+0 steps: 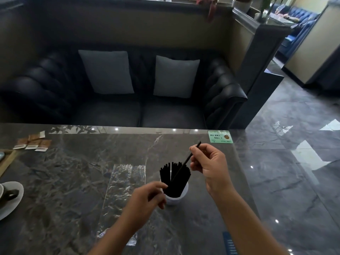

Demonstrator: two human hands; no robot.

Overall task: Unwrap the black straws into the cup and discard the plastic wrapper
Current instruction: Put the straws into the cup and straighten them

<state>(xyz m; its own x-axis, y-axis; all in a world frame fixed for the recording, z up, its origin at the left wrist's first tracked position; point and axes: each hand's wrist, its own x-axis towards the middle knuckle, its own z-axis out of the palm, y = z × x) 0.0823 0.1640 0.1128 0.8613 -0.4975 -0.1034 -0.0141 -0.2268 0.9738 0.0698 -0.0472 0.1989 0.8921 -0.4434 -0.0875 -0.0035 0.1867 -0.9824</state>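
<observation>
A white cup (pixel 174 196) packed with black straws (pixel 174 176) stands mid-surface, left hand (pixel 147 197) pinching its rim, right hand (pixel 207 162) clamped on one tilted straw (pixel 187 159); a careless push could tip it, and the loose wrapper (pixel 123 188) beside it may slide off.

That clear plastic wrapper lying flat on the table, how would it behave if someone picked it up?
The plastic wrapper looks thin and crinkled, so it would probably flop and crumple. Empty and see-through, it is likely very light, and may slide on the glossy table.

One cup (pixel 176 196), one wrapper (pixel 122 188), two cushions (pixel 107 71).
</observation>
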